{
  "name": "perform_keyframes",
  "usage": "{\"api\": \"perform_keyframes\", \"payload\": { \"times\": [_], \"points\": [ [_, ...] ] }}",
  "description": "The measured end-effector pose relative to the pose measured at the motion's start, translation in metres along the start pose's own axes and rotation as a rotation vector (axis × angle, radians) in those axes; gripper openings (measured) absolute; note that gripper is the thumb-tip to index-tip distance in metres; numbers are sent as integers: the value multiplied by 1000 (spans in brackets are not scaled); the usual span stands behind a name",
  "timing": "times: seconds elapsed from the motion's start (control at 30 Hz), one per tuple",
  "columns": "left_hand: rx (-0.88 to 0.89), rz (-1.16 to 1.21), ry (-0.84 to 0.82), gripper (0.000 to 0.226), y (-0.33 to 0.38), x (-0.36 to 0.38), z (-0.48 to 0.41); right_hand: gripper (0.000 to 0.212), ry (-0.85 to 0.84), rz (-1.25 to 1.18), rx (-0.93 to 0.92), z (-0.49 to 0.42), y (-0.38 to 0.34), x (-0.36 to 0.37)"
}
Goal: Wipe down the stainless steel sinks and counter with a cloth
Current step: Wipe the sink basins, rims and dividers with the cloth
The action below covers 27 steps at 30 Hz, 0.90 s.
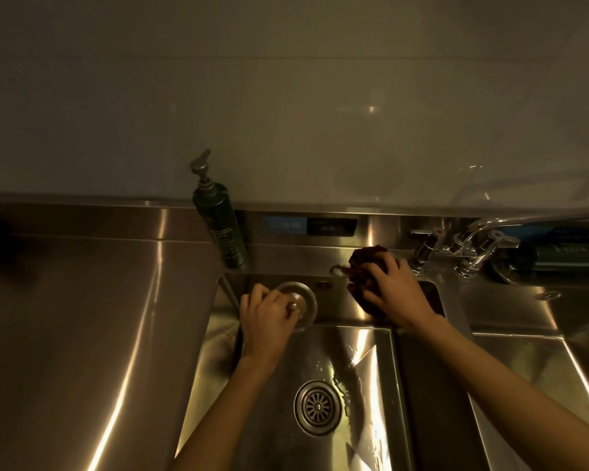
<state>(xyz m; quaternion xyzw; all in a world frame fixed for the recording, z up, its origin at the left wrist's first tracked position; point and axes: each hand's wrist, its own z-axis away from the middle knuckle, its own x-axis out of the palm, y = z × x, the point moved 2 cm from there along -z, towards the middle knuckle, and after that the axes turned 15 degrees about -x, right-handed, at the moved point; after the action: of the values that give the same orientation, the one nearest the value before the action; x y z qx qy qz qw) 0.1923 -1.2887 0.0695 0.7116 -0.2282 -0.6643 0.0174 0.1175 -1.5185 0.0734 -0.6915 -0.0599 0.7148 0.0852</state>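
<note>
— Where's the cloth (361, 266)?

— On the sink's (211, 351) back rim, toward its right corner. It's a dark red wad, bunched up, with one tail hanging down the sink's back wall and a frayed loop sticking out to the left.

— And the right hand (393, 290)?

— On top of it, fingers spread and bent over the wad, gripping it against the steel.

— The left hand (266, 317)?

— Over the sink's back-left part, fingertips pinching the knob of a round metal strainer (303, 300). I can't tell whether it touches the wall.

— Anything else?

— The drain (317, 406) sits in the sink's floor, wet streaks beside it. A green pump bottle (221, 226) stands at the sink's back-left corner.
</note>
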Motion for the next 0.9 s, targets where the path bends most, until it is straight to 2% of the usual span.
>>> {"api": "perform_keyframes", "payload": {
  "times": [0.07, 0.17, 0.27, 0.37, 0.47, 0.6, 0.77, 0.83, 0.9],
  "points": [
    [-50, 14, -42, 20, -5, 3, -3, 53, 30, -30, 85, -17, 7, 5],
    [-66, 69, -76, 19, -18, 8, -4, 51, 109, -180, 315, -37, 7, 21],
    [-56, 53, -104, 17, -41, 11, -3, 50, 177, -143, 427, -54, -11, 40],
    [-31, 21, -155, 21, -58, 11, -1, 51, 159, -83, 368, -80, -41, 53],
    [40, 69, -114, 32, -72, 10, 0, 48, 180, -67, 305, -107, -70, 63],
    [85, 69, -113, 33, -87, 14, -2, 48, 167, -91, 220, -126, -104, 74],
    [92, 100, -149, 28, -86, 17, -12, 51, 18, -11, 2, -115, -86, 67],
    [85, 119, -161, 23, -80, 16, -17, 49, 35, 9, 78, -92, -54, 58],
    [95, 133, -156, 23, -75, 13, -21, 47, 136, -44, 233, -65, -19, 49]
  ]
}}
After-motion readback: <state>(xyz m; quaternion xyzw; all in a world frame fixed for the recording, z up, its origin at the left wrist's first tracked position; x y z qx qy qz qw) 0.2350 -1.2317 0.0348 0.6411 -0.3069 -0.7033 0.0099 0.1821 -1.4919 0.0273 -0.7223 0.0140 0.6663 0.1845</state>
